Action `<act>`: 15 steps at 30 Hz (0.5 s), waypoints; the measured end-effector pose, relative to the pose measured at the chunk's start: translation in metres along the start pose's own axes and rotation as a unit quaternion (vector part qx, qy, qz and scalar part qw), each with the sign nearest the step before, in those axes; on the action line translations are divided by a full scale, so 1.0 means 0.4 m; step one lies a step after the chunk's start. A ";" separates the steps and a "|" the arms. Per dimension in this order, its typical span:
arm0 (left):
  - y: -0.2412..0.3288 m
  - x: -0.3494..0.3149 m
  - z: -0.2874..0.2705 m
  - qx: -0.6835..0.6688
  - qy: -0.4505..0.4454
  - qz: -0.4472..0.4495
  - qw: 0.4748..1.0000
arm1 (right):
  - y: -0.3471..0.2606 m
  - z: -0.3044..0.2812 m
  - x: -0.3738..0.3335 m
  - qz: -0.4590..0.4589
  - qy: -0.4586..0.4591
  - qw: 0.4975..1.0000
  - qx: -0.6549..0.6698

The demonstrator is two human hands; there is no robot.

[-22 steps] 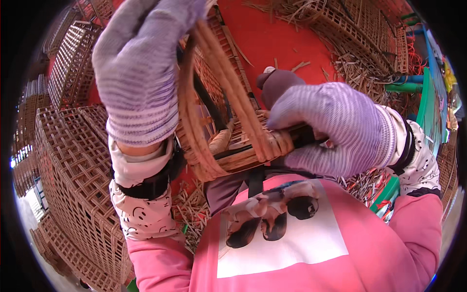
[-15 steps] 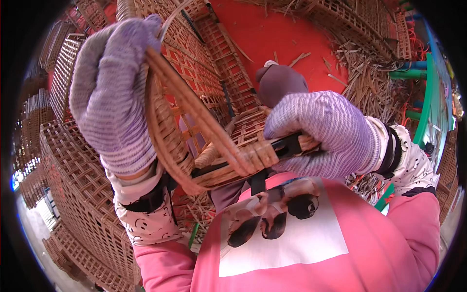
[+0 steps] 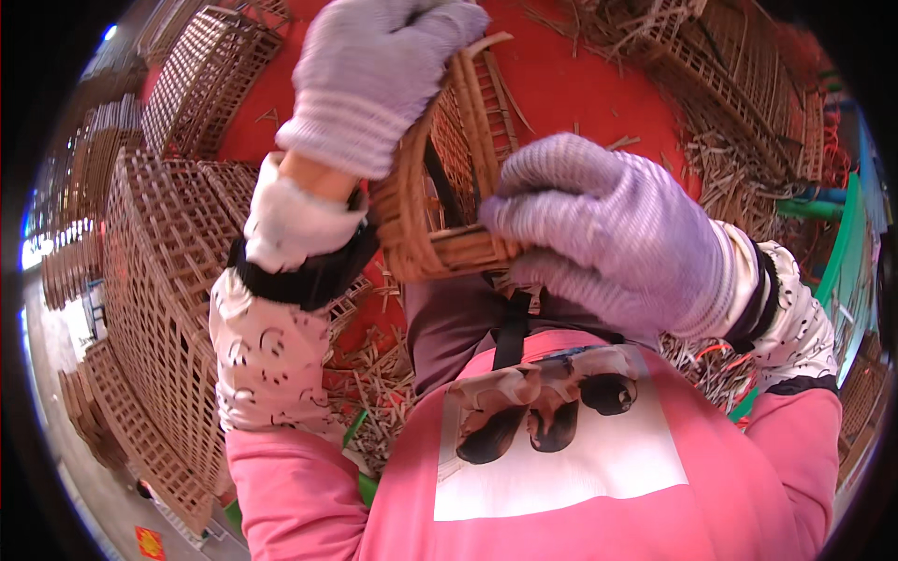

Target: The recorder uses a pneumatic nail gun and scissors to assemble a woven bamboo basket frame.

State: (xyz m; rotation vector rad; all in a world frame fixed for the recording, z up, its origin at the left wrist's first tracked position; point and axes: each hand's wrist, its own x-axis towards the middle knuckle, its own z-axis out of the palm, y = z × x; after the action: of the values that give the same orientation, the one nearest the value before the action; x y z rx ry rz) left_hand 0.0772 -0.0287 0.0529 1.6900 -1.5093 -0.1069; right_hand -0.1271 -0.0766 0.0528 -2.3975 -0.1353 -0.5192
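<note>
In front of my chest is a partly woven brown rattan basket (image 3: 468, 251), its bound corner toward me and its lattice side stretching away. My left hand (image 3: 369, 89), in a pale purple knitted glove, is raised at the far left with fingers closed on a rattan strip (image 3: 398, 210) that runs down to the basket's corner. The fingertips are partly cut off by the upper edge. My right hand (image 3: 608, 229), gloved alike, curls its thumb and fingers around the right end of the corner; its grip is partly hidden by the glove.
Large lattice baskets (image 3: 168, 280) stand close at my left, another (image 3: 206, 79) behind them. More woven pieces (image 3: 720, 84) lie at the far right. Loose strip scraps (image 3: 739, 178) litter the red floor (image 3: 599, 103). A green-edged table (image 3: 847, 243) is at the right.
My left hand has moved up and to the right, drawing the strip with it. The basket corner has turned and shifted away from me. My right hand stays at the corner's right end.
</note>
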 end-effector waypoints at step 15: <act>0.185 -0.445 0.055 -0.288 0.045 -0.260 0.921 | 0.043 -0.022 0.096 0.242 -0.234 0.907 0.253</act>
State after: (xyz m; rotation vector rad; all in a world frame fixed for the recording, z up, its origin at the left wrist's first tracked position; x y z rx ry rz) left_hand -0.0407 0.1173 0.0043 1.5268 -0.8088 -0.6778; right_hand -0.0910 -0.0969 0.0639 -1.8946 0.1081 0.3011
